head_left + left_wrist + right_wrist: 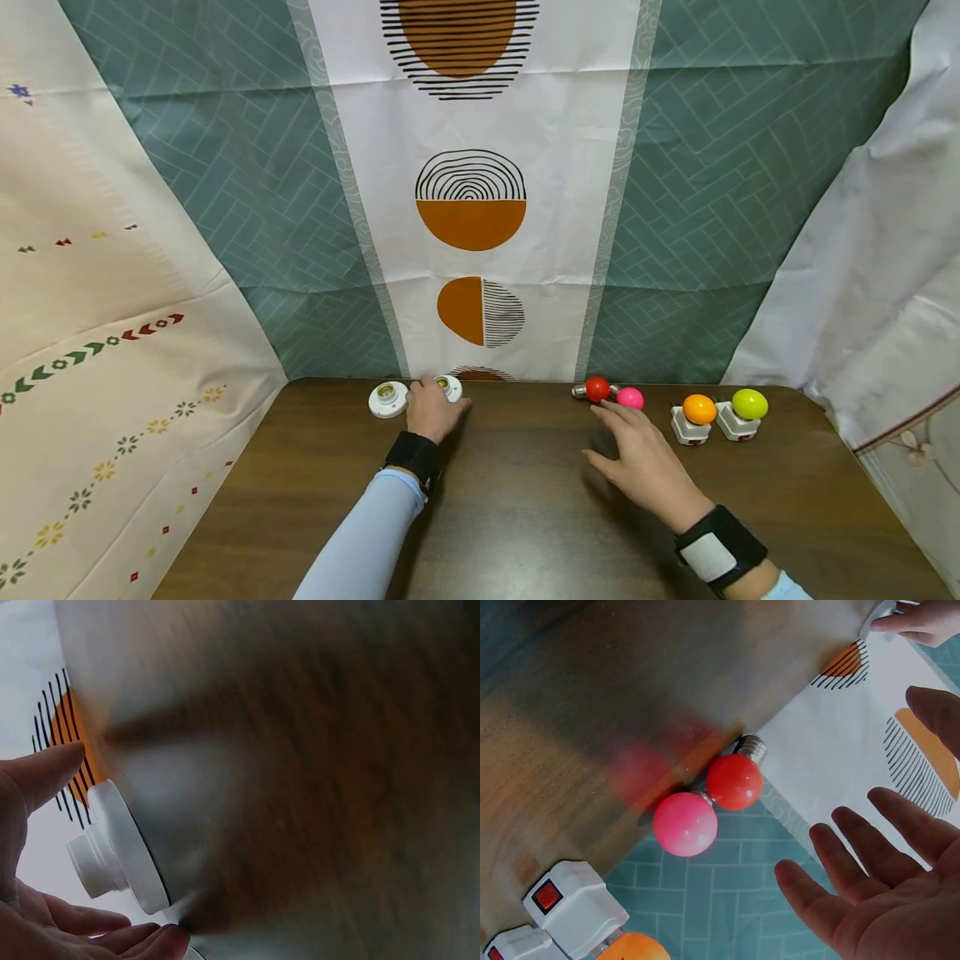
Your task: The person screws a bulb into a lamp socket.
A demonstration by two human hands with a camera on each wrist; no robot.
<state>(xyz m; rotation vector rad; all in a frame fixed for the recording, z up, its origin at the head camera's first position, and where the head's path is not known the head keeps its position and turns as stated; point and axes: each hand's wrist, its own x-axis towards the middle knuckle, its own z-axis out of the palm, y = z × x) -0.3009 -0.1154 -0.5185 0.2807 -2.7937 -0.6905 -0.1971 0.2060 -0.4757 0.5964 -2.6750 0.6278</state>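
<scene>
My left hand (pixel 433 411) is at the back edge of the table, around a round white lamp socket (pixel 453 386). In the left wrist view, this socket (pixel 126 844) lies between the thumb (pixel 52 772) and the other fingers, with a gap at the thumb. A second white lamp socket (pixel 387 409) sits just left of the hand. My right hand (pixel 641 454) hovers with spread fingers, holding nothing. Beyond its fingertips lie a red light bulb (pixel 597 387) and a pink light bulb (pixel 631 398), side by side, the red one's metal screw base showing.
At the right back, an orange bulb (pixel 699 409) and a lime-green bulb (pixel 750 404) sit in white switch sockets (pixel 691 432) with red switches. A patterned cloth (pixel 480 317) hangs behind the brown table (pixel 517 517); pale cloths (pixel 150 400) hang at both sides.
</scene>
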